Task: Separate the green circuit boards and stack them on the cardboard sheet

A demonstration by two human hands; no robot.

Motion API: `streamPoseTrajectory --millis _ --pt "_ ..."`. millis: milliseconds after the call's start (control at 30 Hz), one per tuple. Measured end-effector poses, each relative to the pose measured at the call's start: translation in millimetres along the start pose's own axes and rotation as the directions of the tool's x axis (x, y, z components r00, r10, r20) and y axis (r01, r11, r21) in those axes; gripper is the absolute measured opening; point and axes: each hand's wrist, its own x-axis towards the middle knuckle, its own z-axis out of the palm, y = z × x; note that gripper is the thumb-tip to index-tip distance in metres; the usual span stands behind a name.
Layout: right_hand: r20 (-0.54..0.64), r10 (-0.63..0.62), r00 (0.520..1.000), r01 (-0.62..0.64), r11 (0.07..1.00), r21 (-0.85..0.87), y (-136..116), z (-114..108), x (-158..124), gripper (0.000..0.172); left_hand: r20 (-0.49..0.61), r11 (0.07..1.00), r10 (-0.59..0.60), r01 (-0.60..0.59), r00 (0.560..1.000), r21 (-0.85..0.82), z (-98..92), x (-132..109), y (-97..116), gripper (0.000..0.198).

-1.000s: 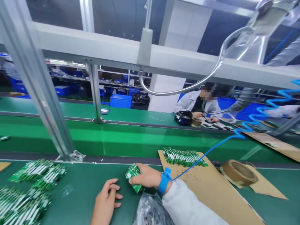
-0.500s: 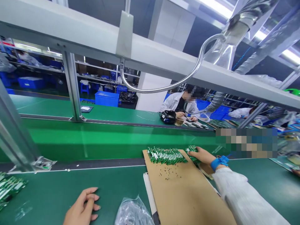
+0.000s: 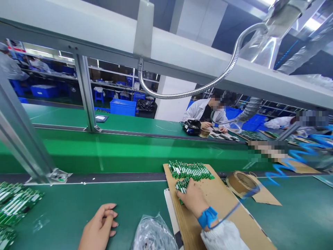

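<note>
My right hand [image 3: 194, 197], with a blue band at the wrist, is closed on a small bunch of green circuit boards [image 3: 182, 185]. It holds them low over a brown cardboard sheet [image 3: 221, 208], just in front of a row of similar upright circuit boards [image 3: 196, 171]. Whether the held boards touch the cardboard I cannot tell. My left hand [image 3: 100, 225] rests over the green bench with its fingers loosely bent and apart, holding nothing. Between the hands, a clear plastic bag [image 3: 153, 232] lies at the near edge of the view.
More circuit boards [image 3: 18, 205] lie in rows at the far left. A brown tape roll [image 3: 241, 184] sits right of the cardboard, near a blue coiled cord [image 3: 278, 173]. Metal posts [image 3: 87, 93] rise beyond the bench. A co-worker [image 3: 205, 111] sits across the line.
My right hand has moved left and nearer with the bunch of boards, from the right end of the row to in front of it. The tape roll is now uncovered. The view has shifted slightly.
</note>
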Motion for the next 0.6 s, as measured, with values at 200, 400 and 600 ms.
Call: streamPoseTrajectory --millis 200,400,600 --pt "-0.075 0.034 0.997 -0.039 0.997 -0.063 -3 7 2 0.078 0.013 1.0 0.011 -0.011 1.0 0.008 1.3 -2 4 0.052" --pt "-0.069 0.035 0.997 -0.04 0.997 -0.068 0 6 3 0.083 0.023 1.0 0.008 -0.008 1.0 0.0 1.7 -5 8 0.053" --pt "-0.077 -0.016 0.997 0.012 0.999 -0.046 10 -13 -3 0.08 0.058 0.996 0.072 -0.075 0.996 0.056 4.6 -8 4 0.047"
